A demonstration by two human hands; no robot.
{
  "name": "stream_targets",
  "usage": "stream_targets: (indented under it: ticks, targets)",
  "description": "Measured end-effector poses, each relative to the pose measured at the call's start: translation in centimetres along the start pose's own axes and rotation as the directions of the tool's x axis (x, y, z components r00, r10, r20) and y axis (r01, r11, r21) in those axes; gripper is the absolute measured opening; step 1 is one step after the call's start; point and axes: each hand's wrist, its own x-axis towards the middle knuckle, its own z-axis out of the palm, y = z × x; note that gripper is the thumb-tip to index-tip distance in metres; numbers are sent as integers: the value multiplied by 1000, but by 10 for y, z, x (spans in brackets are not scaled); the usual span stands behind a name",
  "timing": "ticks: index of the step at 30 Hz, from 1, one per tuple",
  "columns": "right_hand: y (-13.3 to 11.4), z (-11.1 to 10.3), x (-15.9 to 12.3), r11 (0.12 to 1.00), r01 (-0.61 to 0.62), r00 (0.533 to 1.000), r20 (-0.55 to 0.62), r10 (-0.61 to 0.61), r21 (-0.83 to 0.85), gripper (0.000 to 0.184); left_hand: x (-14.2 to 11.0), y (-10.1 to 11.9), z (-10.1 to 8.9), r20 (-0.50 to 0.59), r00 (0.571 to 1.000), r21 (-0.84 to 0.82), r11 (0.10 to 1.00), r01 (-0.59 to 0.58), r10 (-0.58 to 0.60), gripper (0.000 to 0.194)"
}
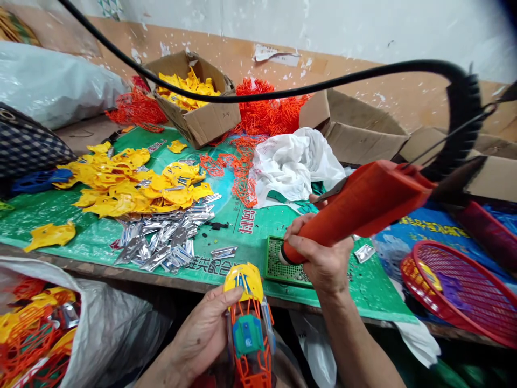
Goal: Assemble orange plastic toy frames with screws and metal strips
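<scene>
Clearly, in the head view, the left hand (210, 326) has its fingers closed around a toy assembly (247, 335), thumb on its yellow front, at the near edge of the table (91, 258). The assembly has orange framework and a green and blue block. The right hand (329, 264) has its fingers wrapped around a red tool (359, 207) with a black cable, its pale tip pointing down at a green tray (290, 281); whether they touch, I cannot tell. Left of the tray lie silver strips (165, 240), and beyond them a heap of yellow shells (133, 186). A cardboard box (216, 121) of yellow pieces sits farther off, with a white bag (283, 159) to its right. On the right is a red basket (480, 302); near left, an open sack (105, 328) holds orange and yellow pieces.
</scene>
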Motion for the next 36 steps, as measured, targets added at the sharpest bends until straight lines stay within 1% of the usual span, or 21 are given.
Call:
stream_targets:
  ticks: [3,7,12,17,21,30,36]
  targets:
    - [6,-2,0,1000,-10,1000,3,10,-20,10,1,1,0,-17,1000,-3,1000,-4,4,28]
    - [11,-4,-1,998,-37,999,-14,37,-41,8,1,-1,0,-84,996,45,999,-11,15,33]
    - [11,-3,-1,999,-36,999,-17,35,-38,9,-4,-3,1,-87,996,138,990,7,5,32]
    - [10,-2,-1,998,-45,999,-17,44,-43,10,-8,-6,3,-61,998,201,980,-2,15,31]
    - [7,1,-2,998,-43,999,-18,42,-39,11,-8,-9,2,-81,996,205,979,-6,23,29]
    - [2,6,-6,995,-40,999,-6,40,-87,12,1,-16,-3,-137,989,202,979,-22,50,33]
    - [4,4,-4,997,-35,999,-31,33,-71,14,2,-17,-4,-114,992,197,980,-22,45,31]
